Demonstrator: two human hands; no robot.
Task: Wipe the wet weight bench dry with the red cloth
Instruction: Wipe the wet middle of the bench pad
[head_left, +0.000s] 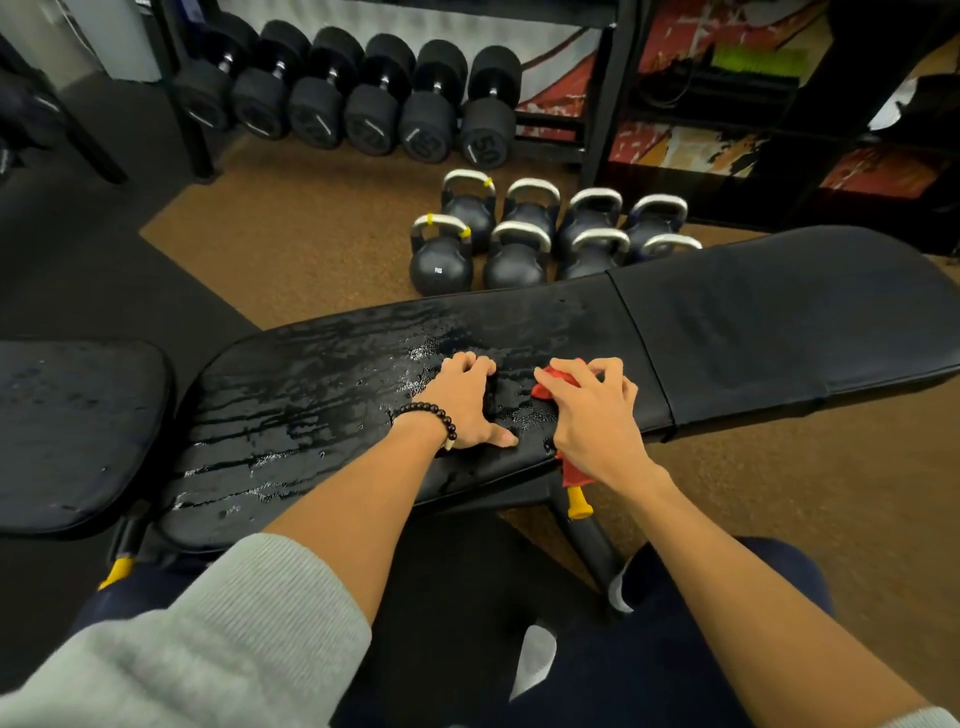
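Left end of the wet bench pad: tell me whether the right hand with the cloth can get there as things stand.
Probably yes, but not directly. The left hand rests on the bench pad between the right hand, which holds the red cloth, and the wet streaks. Nothing else lies on the pad.

Eight kettlebells (545, 234) on brown floor (311, 234), six dumbbells (353, 93) behind (racked in a row).

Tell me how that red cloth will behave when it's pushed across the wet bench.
The red cloth looks floppy, bunched under the right hand, so it likely crumples. On the wet weight bench it probably slides easily.
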